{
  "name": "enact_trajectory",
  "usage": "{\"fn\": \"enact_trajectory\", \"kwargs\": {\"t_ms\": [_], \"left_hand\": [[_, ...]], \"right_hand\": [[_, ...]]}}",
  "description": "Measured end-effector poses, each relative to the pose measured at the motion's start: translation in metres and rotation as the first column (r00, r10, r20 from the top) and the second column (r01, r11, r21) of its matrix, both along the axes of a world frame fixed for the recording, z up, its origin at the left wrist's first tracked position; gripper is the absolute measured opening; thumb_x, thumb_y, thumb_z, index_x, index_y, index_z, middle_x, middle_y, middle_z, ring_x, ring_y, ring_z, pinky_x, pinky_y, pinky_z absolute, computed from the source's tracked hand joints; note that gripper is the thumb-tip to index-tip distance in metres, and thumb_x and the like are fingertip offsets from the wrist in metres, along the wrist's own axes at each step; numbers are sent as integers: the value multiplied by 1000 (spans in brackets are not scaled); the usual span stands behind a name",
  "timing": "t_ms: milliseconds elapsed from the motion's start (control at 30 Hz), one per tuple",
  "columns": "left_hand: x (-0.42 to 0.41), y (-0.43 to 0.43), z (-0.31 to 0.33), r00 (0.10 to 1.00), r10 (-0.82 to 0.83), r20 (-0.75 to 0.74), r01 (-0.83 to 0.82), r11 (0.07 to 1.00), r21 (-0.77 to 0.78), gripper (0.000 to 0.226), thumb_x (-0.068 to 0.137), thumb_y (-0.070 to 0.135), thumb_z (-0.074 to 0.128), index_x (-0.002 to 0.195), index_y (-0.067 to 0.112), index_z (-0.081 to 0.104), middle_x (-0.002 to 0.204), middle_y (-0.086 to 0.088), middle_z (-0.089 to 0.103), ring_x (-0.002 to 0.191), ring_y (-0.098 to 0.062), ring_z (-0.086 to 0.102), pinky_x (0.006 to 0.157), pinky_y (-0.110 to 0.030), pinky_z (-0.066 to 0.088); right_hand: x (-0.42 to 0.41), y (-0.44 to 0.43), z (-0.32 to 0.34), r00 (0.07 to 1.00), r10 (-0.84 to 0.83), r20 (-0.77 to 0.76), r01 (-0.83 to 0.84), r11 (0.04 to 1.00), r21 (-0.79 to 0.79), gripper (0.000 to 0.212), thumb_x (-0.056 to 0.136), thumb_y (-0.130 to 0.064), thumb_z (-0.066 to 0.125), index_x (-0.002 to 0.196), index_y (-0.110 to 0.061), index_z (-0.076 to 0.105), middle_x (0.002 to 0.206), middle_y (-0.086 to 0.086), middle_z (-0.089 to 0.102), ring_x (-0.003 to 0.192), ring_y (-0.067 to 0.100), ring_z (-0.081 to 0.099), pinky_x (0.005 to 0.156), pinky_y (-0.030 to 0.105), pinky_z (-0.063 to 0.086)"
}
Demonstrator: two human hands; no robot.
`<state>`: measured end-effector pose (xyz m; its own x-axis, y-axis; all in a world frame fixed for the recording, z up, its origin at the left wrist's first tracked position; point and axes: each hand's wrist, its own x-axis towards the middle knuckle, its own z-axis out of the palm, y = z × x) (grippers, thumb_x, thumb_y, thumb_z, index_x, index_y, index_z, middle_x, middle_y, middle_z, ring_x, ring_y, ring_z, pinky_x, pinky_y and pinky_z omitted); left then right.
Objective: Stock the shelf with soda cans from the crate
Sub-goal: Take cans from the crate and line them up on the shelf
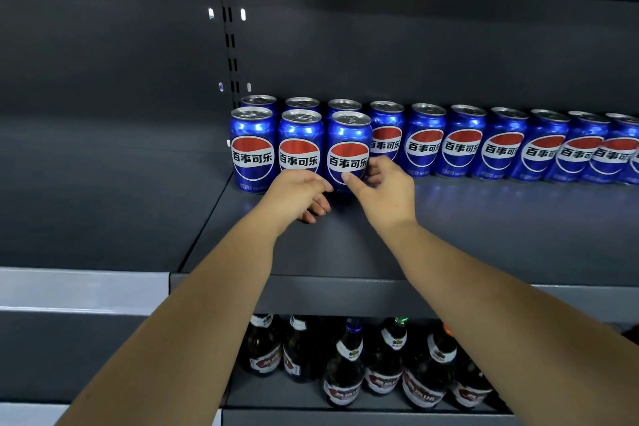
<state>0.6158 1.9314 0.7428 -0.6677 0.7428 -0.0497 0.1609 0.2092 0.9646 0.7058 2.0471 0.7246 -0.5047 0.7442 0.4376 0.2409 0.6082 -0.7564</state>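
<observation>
As R hand (383, 188) grips it, L hand (297, 195) loose, blue red-logo can (347, 149) stands upright.

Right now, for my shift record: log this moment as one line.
step: placing can | right hand: grips third front-row can | left hand: beside its base, contact unclear | back-row cans: lining shelf

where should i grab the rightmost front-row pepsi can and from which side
Take the rightmost front can round its mid-body from the front right. It stands upright with a neighbour can close on its left and a back-row can behind, so only its front and right wall are free.
</observation>
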Motion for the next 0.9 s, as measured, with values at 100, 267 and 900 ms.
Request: {"fn": "enact_trajectory", "kwargs": {"t_ms": [100,267,900], "left_hand": [[0,0,0,1000,0,-6,0,1000,-1,19,94,11,46,96,8,64,70,-8,63,59,-12,55,45,-16,43],[-1,1,-1,1000,10,-7,-10,1000,-7,18,94,11,47,95,9,65,70,-8,63,59,-12,55,45,-17,43],[124,-13,21,973,203,114,-222,957,187,15,94,9,49,83,10,59,58,-6,59,42,-12,53,45,-21,44]], "right_hand": [[-1,2,0,1000,-4,1,4,1000,-12,44,82,-31,73,116,-6,59,103,7,62,91,15,56,84,26,49],[-1,0,0,1000,8,-1,-8,999,-49,44,82,-30,73,116,-7,56,105,7,60,91,15,56,83,26,48],[97,-42,32,992,106,64,-86,961,-262,31,88,-32,65,107,-7,60,96,4,61,82,13,51,58,19,37]]}}
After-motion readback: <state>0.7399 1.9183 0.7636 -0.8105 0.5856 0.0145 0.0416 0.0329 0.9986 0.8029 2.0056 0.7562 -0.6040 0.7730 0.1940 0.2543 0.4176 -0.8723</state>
